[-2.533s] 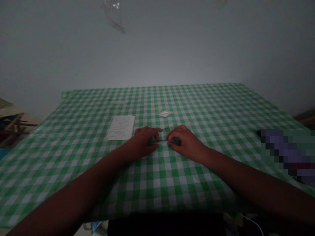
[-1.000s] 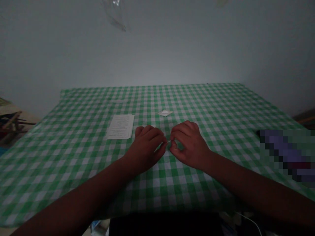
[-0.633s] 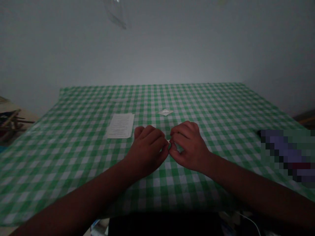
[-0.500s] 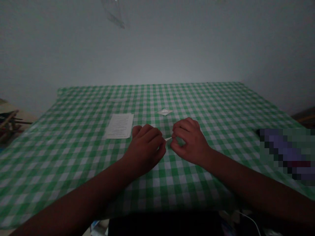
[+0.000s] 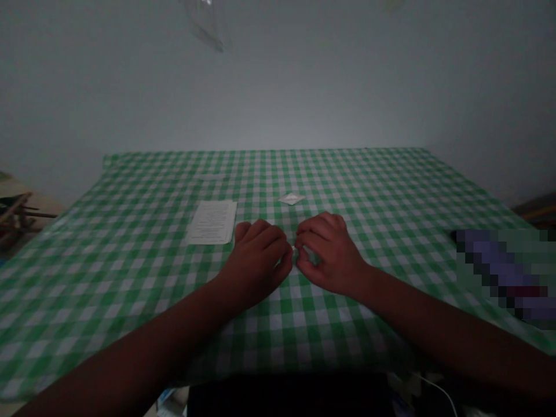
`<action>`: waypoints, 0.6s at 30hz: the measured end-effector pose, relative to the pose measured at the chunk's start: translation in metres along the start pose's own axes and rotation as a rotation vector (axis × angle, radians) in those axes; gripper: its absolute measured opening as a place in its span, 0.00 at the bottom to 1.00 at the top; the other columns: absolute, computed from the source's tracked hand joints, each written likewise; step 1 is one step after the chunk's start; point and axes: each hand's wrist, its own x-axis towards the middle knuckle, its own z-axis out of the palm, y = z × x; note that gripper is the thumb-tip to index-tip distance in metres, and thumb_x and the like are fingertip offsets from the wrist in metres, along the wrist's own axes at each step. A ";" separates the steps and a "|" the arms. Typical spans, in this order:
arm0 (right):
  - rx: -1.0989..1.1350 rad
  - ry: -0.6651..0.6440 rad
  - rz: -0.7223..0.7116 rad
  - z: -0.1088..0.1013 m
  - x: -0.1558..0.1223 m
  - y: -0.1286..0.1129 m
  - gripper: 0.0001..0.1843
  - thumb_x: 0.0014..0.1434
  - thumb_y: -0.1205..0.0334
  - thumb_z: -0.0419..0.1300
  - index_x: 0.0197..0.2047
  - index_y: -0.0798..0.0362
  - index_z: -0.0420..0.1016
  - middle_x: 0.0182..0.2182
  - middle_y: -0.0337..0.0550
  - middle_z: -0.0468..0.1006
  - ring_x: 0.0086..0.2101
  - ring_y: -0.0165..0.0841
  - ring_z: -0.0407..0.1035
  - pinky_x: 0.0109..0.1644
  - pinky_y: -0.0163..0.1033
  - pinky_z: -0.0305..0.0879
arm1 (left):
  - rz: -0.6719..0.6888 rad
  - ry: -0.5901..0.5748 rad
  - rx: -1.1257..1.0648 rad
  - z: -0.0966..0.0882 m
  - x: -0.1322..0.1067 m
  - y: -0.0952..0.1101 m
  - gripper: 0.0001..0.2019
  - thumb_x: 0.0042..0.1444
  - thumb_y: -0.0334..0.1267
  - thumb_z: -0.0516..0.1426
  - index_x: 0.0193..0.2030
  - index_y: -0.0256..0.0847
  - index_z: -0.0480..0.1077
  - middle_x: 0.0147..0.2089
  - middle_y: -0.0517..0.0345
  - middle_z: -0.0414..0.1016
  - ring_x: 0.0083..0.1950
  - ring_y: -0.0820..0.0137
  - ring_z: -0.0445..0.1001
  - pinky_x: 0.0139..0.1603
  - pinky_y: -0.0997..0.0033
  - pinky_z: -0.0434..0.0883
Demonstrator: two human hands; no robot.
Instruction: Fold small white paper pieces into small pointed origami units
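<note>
The left hand [image 5: 256, 263] and the right hand [image 5: 332, 255] meet near the middle of a worktop [image 5: 313, 318] covered in green-and-white checked cloth. Between their fingertips sits a small, thin white piece [image 5: 293, 248], mostly hidden, so its full shape cannot be told. The fingers of the left hand are pinched on its left end; those of the right hand curl in, thumb and forefinger closed on its other end.

Beyond the hands, well apart from both, a small, flat, diamond-shaped white item [image 5: 292, 198] lies on the cloth. To the left, near the left hand, lies a short stack of white printed paper sheets [image 5: 212, 222], slightly fanned at the right edge; the print is too small to read. At the far right of the worktop is a long purple-and-black object [image 5: 499, 263], blurred into coarse blocks. A pale grey wall [image 5: 304, 75] rises behind.
</note>
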 end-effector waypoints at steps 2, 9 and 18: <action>-0.013 -0.005 0.009 0.002 0.000 0.004 0.02 0.56 0.66 0.57 0.33 0.50 0.70 0.38 0.41 0.77 0.41 0.40 0.65 0.48 0.50 0.56 | 0.015 0.009 0.004 0.000 0.000 0.001 0.06 0.62 0.33 0.56 0.33 0.41 0.71 0.36 0.56 0.76 0.42 0.64 0.68 0.44 0.57 0.59; -0.071 0.017 0.145 -0.002 0.003 0.035 0.02 0.52 0.66 0.58 0.31 0.50 0.69 0.36 0.43 0.76 0.40 0.41 0.66 0.47 0.49 0.56 | -0.052 -0.001 -0.036 -0.001 0.000 -0.014 0.04 0.60 0.33 0.57 0.34 0.41 0.70 0.38 0.57 0.77 0.43 0.65 0.69 0.45 0.58 0.59; -0.011 -0.055 -0.032 0.000 -0.001 0.012 0.09 0.59 0.61 0.59 0.44 0.50 0.73 0.45 0.45 0.77 0.46 0.42 0.65 0.49 0.51 0.55 | -0.007 -0.057 -0.076 0.003 0.001 -0.015 0.04 0.62 0.35 0.57 0.38 0.42 0.73 0.41 0.57 0.77 0.44 0.64 0.68 0.45 0.58 0.58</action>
